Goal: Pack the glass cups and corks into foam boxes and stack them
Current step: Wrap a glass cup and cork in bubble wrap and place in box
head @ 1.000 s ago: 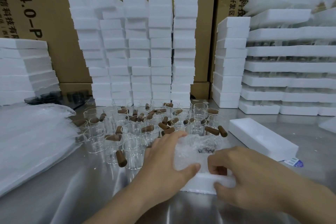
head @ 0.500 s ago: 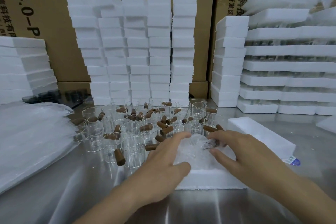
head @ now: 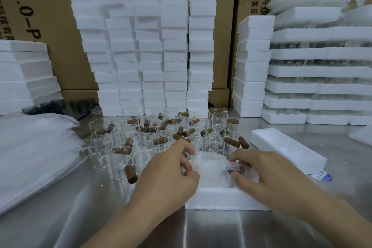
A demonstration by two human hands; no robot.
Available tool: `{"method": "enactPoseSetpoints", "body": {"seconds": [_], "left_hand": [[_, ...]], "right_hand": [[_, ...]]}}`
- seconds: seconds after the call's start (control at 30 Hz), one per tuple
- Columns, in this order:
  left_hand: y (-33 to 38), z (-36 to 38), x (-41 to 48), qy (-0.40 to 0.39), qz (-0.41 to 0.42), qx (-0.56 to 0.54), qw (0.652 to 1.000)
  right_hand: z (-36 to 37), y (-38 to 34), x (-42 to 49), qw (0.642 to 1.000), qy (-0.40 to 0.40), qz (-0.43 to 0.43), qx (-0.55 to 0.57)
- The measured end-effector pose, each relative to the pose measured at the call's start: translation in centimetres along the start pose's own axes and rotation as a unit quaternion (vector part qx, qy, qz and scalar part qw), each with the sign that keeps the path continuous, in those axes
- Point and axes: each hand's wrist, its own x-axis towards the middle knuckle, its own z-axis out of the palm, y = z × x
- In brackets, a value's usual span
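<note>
steel table, glass cups, corks, foam boxes

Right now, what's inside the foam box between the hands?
Bubble-wrap bundle sits in the foam box, pinched by the left hand and right hand. A dark thing shows through its right end; the rest is covered.

Tall brown cardboard cartons printed with black lettering stand as a wall behind a shiny brushed-metal tabletop that mirrors soft overhead light.

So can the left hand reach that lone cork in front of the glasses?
Probably yes: the cork sits on open table just left of the left hand, nothing between, though that hand is pinching the bubble wrap.
</note>
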Motion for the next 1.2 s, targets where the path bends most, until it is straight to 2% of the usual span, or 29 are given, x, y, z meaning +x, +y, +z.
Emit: {"method": "enactPoseSetpoints", "body": {"seconds": [0.1,0.27,0.63,0.83,0.93,1.2], "left_hand": [[0.5,0.0,-0.1,0.011,0.005,-0.021,1.000],[0.6,0.6,-0.5,0.007,0.032,0.034,0.999],[-0.2,0.5,0.1,-0.020,0.038,0.028,0.999],[-0.6,1.3,-0.3,-0.013,0.064,0.043,0.997],[-0.9,1.4,-0.2,-0.003,0.070,0.043,0.997],[-0.9,1.3,0.0,-0.008,0.105,0.067,0.992]], "right_hand": [[-0.3,-0.2,-0.2,0.999,-0.002,0.013,0.029],[-0.4,-0.4,-0.1,0.999,-0.013,0.020,0.040],[0.6,0.6,0.4,0.993,-0.006,0.013,0.115],[2.5,0.5,0.9,0.974,0.131,-0.054,0.177],[3.0,-0.1,1.0,0.970,0.156,-0.076,0.169],[3.5,-1.3,0.5,0.991,0.061,-0.103,0.054]]}}
